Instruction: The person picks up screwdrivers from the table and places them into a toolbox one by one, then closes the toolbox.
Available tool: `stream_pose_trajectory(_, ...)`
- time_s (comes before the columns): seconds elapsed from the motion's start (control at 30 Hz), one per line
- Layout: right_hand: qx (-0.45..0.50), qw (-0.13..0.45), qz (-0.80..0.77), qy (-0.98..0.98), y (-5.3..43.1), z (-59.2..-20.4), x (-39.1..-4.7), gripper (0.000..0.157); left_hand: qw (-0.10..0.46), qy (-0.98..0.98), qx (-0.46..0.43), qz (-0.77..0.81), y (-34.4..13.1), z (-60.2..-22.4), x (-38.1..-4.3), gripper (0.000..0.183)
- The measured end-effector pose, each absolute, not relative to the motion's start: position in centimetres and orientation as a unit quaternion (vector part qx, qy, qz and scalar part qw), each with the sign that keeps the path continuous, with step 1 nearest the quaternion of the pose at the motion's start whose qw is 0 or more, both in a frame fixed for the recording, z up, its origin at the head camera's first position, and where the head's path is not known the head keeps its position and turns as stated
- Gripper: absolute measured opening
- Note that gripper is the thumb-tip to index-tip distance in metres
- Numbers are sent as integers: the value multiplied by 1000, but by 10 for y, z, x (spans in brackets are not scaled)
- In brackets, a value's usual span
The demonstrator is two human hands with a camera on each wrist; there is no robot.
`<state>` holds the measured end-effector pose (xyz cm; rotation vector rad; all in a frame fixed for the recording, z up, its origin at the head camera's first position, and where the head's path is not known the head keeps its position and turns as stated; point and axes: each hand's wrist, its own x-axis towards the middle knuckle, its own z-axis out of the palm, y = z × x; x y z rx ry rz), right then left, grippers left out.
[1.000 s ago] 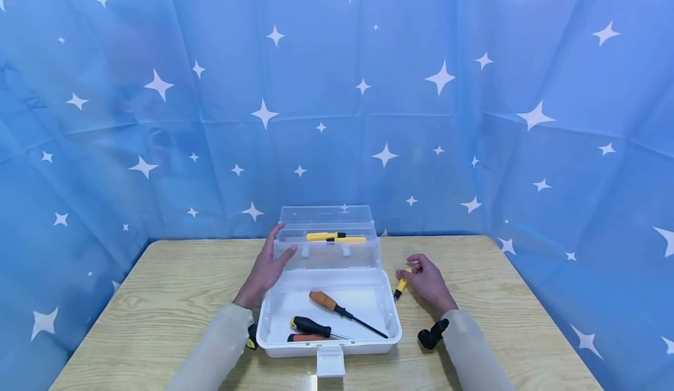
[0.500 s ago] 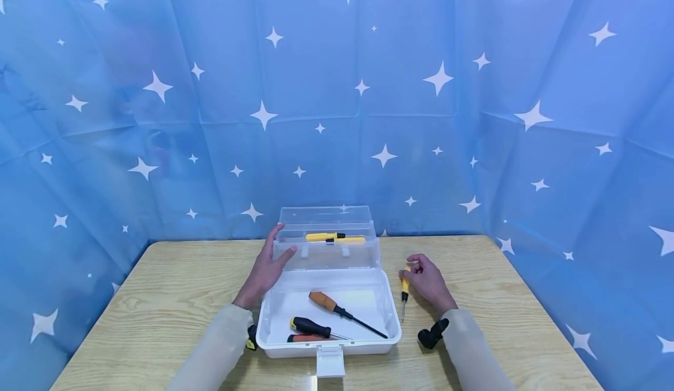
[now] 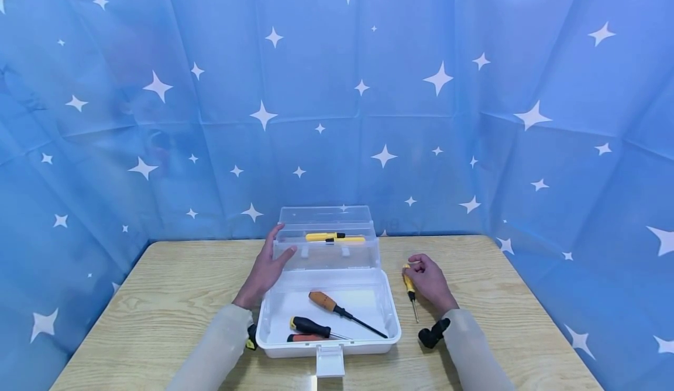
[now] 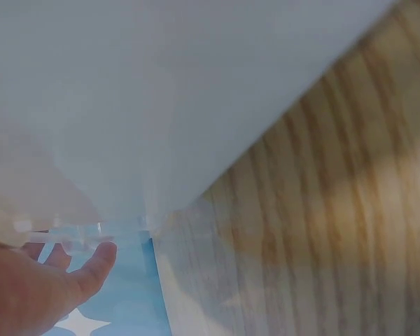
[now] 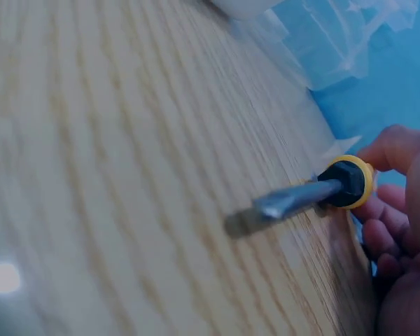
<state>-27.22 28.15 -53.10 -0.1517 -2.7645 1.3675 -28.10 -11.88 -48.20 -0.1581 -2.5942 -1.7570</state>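
Note:
My left hand (image 3: 266,269) holds the left edge of the clear lid (image 3: 321,257) of a white toolbox (image 3: 363,291), thumb in front. The lid stands raised, with two yellow-handled screwdrivers (image 3: 323,236) in its compartment. Beside the box on the right, my right hand (image 3: 429,280) pinches the end of another yellow screwdriver (image 3: 409,284). Its metal shaft (image 5: 297,199) points back toward me, low over the wood. Inside the box lie an orange-brown-handled screwdriver (image 3: 323,301), a black-handled one (image 3: 310,325) and a partly hidden tool with an orange-red handle (image 3: 305,338).
The wooden table (image 3: 174,297) spreads to both sides of the box. A blue star-patterned cloth (image 3: 337,116) hangs behind it. The box's white latch (image 3: 330,363) hangs down in front. A small black-and-yellow object (image 3: 251,340) shows by my left wrist.
The yellow screwdriver in my right hand has swung so its shaft, hidden earlier, now shows and points toward me and slightly right. My left hand keeps its place on the lid.

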Motion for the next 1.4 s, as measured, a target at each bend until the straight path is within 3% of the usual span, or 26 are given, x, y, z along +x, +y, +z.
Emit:
stream_pose_trajectory(0.8,-59,61,515,-853,289,-531,-270,26,-1,-821,-51,-568,-119,-480,-280,68)
stream_pose_trajectory(1.4,-85,46,528,-844,289,-524,-273,33,9,-816,-62,-575,-121,-485,-283,71)
